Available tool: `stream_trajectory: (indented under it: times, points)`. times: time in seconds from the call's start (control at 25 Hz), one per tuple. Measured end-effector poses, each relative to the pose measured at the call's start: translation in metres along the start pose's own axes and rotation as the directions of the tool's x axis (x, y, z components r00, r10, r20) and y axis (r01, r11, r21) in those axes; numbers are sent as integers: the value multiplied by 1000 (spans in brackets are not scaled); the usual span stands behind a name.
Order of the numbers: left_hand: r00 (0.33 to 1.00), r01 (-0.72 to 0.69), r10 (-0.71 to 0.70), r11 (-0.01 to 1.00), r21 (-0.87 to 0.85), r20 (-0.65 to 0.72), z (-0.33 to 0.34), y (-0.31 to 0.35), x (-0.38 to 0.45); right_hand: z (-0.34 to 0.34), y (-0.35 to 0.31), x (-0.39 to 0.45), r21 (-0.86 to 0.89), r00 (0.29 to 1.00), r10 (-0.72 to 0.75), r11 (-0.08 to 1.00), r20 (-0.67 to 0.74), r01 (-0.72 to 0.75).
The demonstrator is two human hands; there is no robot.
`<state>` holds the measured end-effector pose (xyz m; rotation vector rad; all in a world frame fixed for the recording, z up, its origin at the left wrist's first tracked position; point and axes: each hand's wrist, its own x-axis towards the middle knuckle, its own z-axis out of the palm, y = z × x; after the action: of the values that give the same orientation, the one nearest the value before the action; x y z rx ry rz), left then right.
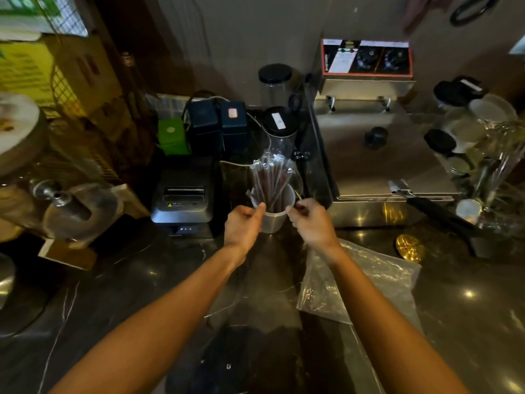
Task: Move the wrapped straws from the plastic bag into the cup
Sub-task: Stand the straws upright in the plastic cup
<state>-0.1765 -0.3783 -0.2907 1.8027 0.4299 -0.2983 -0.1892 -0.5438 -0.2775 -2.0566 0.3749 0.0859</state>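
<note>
Head view: wrapped straws (271, 180) standing upright in a translucent cup (274, 216) on the dark counter (142, 294), tops fanned above the rim. Left hand (244, 226) against the cup's left side, thumb at the rim, fingers curled around the wall. Right hand (311, 220) at the right rim, fingers curled; whether pinching anything, cannot tell. Plastic bag (369, 282) lying flat under the right forearm. Receipt printer (184, 194) left, steel fryer (377, 155) right.
</note>
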Motion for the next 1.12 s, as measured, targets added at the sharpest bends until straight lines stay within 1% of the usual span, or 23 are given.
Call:
stream_trajectory:
  times: [0.12, 0.2, 0.44, 0.64, 0.76, 0.88, 0.96, 1.04, 1.08, 1.12]
  points:
    - [1000, 17, -17, 991, -130, 4, -1, 3, 5, 12, -9, 10, 165, 993, 115, 980, 0, -114]
    - [1000, 21, -18, 984, -175, 16, -2, 5, 6, 15, -13, 11, 201, 992, 124, 972, -11, -119]
    - [999, 25, -16, 975, -221, 41, -13, 3, -19, 11, -17, -8, 161, 995, 101, 982, 14, -102]
    - [994, 34, -5, 965, -259, 112, -28, -21, -56, 6, -3, -47, 134, 997, 52, 989, 48, -58]
    - [991, 16, 16, 972, -233, 133, -34, -47, -75, 2, 13, -75, 144, 996, 60, 987, 69, -69]
    - [992, -23, 43, 987, -157, 121, -36, -71, -93, 5, 31, -101, 130, 991, 101, 985, 91, -112]
    - [991, -83, 93, 991, -106, 91, -38, -79, -100, 8, 38, -111, 178, 986, 121, 974, 113, -140]
    - [988, -150, 153, 984, -97, 32, -42, -79, -101, 8, 39, -114, 200, 982, 124, 968, 141, -151]
    - [981, -192, 193, 978, -80, 7, -44, -75, -100, 6, 37, -114, 169, 984, 115, 976, 133, -137]
    - [971, -239, 239, 970, -37, -16, -47, -71, -98, 5, 35, -112, 93, 992, 90, 991, 94, -99]
